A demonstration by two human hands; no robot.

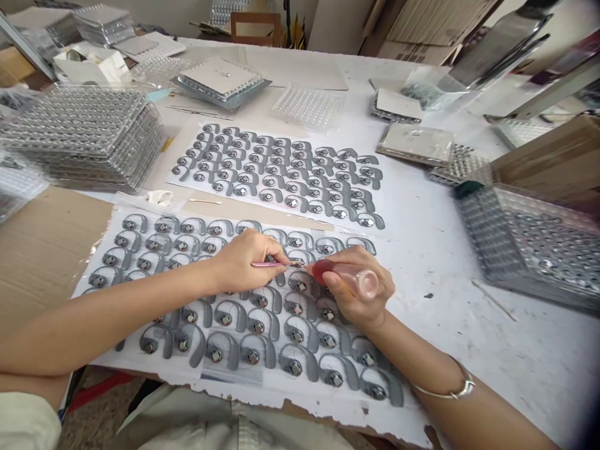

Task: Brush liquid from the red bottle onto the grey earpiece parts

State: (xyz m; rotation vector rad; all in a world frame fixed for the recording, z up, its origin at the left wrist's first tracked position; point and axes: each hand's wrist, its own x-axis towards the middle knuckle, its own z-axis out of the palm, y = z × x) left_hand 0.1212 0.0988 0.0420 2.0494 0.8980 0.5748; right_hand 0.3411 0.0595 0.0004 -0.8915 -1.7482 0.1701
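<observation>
Pinched in my left hand (246, 259) is a thin pink stick-like tool (267, 264), its tip at one of the grey ear-hook pieces. My right hand (370, 294) is wrapped round a small translucent squeeze bottle (351, 279) with a red front end. The bottle is tipped over, its nozzle pointing left toward the tool's tip. Both tips meet over the near sheet (276, 387), where rows of grey ear hooks (300, 359) lie, each with a round metallic part and a fine wire. My hands hide some of the middle pieces.
A second sheet of ear hooks (281, 169) lies behind. Stacked clear trays (79, 137) stand at left, with more trays (539, 244) and a cardboard box (553, 156) at right. Cotton swabs (205, 201) lie on the table; another thin stick (494, 300) is at right.
</observation>
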